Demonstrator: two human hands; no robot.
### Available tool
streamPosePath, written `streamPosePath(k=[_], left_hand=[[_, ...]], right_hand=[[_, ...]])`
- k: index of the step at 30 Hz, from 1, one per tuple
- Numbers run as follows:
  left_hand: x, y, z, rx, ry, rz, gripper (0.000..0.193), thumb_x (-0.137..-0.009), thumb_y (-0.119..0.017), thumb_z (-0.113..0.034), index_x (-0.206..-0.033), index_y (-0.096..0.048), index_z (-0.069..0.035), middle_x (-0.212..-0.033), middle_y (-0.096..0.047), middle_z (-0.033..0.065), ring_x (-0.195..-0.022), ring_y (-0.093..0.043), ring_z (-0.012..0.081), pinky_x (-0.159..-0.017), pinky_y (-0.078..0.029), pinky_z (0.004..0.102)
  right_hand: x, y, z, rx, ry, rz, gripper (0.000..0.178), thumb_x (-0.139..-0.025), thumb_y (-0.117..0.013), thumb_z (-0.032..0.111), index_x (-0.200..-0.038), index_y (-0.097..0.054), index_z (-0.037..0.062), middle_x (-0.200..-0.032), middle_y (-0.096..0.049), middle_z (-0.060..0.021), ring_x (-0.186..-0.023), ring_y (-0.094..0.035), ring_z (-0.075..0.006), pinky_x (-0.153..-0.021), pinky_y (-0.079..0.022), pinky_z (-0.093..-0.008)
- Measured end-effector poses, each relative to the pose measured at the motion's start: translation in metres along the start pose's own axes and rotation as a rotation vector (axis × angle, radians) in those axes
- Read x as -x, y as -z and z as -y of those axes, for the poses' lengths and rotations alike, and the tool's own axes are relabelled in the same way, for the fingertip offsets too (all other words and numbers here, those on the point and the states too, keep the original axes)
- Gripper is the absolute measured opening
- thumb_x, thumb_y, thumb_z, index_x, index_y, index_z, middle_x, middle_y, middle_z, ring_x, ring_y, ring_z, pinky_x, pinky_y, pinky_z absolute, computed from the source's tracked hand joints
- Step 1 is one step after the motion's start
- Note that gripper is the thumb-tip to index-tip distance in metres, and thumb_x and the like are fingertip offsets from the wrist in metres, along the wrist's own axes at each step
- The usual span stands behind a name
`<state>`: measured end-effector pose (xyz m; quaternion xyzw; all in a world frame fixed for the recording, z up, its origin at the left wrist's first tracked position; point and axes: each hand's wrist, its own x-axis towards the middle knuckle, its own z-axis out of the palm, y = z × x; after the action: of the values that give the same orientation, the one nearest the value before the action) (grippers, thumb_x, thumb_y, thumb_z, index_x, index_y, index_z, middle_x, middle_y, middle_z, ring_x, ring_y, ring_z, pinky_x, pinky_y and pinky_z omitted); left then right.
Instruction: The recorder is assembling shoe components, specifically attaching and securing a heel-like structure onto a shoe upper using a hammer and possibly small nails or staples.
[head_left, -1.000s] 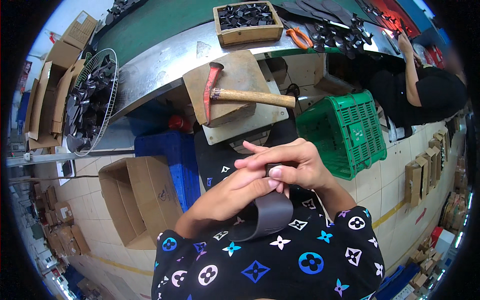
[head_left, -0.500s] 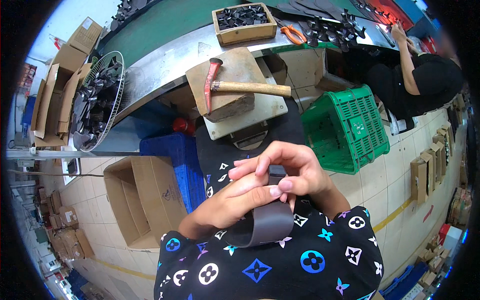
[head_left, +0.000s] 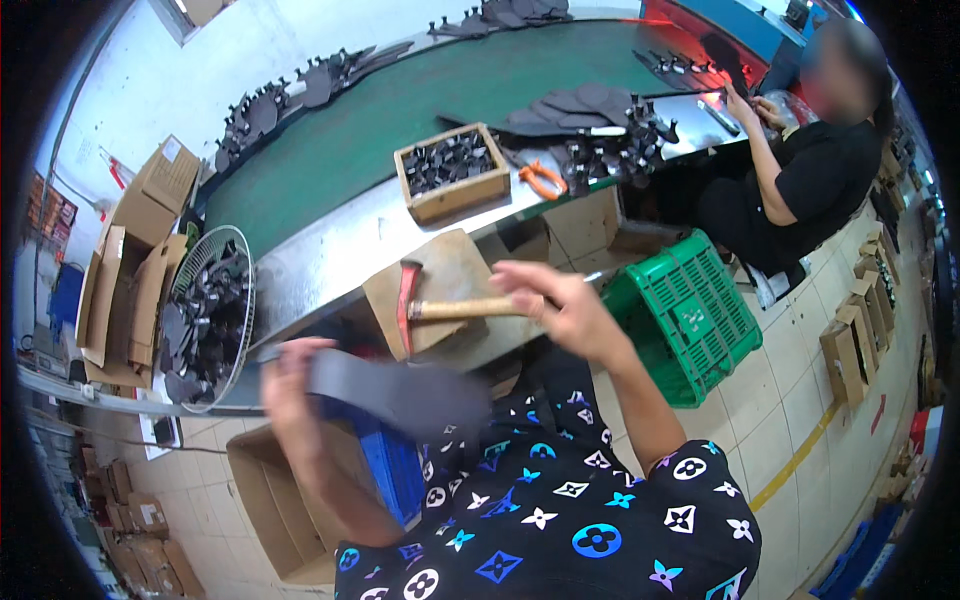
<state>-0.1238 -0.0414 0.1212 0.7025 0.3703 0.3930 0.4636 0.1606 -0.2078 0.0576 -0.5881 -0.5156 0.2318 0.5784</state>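
My left hand (head_left: pixel 290 390), blurred by motion, is closed on one end of a dark grey shoe sole (head_left: pixel 400 392). The sole reaches rightward above my lap and is smeared too. A hammer (head_left: pixel 470 308) with a red head and wooden handle lies on a square block (head_left: pixel 455 255). Over the end of its handle is my right hand (head_left: pixel 565 310), fingers apart and partly bent. Whether they touch the handle is hard to tell.
A wooden box (head_left: pixel 455 190) of small black parts and orange-handled pliers (head_left: pixel 542 180) sit on the bench. Left stands a wire basket (head_left: pixel 215 320) of black pieces; below, a cardboard box (head_left: pixel 285 500). A green crate (head_left: pixel 690 315) is at right, near a seated person (head_left: pixel 820 170).
My hands have separated: the left has carried the sole, bent double earlier, out leftward, where it now extends. My right hand has moved forward to the hammer handle. The view has tilted up.
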Motion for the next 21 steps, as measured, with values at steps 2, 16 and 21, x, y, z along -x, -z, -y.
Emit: streamPosePath(k=[2, 16, 21], left_hand=[[-0.029, 0.052, 0.028, 0.064, -0.11, -0.429, 0.043, -0.102, -0.052, -0.041, -0.111, -0.064, -0.002, -0.111, -0.063, 0.0078, -0.1, -0.058, 0.0158, -0.087, -0.047, 0.0307], [-0.101, 0.118, 0.116, -0.52, 0.007, -0.54, 0.066, -0.096, -0.063, -0.032, -0.144, -0.037, 0.005, -0.147, -0.042, 0.0249, -0.136, -0.041, 0.0348, -0.114, -0.029, 0.0406], [-0.069, 0.04, 0.087, -0.629, -0.104, -0.426, 0.052, -0.095, -0.061, -0.021, -0.138, -0.045, 0.003, -0.149, -0.039, 0.0224, -0.142, -0.033, 0.0367, -0.117, -0.024, 0.0441]], right_hand=[[-0.027, 0.032, -0.026, 0.118, -0.029, -0.242, 0.03, -0.098, -0.06, 0.019, -0.118, -0.064, -0.0024, -0.103, -0.073, -0.0103, -0.093, -0.068, -0.0129, -0.084, -0.052, -0.0277], [-0.291, 0.128, -0.185, 1.099, -0.021, 0.142, 0.03, -0.086, -0.067, 0.016, -0.113, -0.066, 0.0052, -0.099, -0.07, -0.0195, -0.1, -0.066, -0.0369, -0.088, -0.05, -0.0472], [-0.306, 0.116, -0.14, 0.841, 0.039, -0.594, 0.022, -0.078, -0.06, 0.002, -0.099, -0.067, 0.0029, -0.095, -0.07, -0.0181, -0.091, -0.067, -0.0378, -0.081, -0.054, -0.0468]])
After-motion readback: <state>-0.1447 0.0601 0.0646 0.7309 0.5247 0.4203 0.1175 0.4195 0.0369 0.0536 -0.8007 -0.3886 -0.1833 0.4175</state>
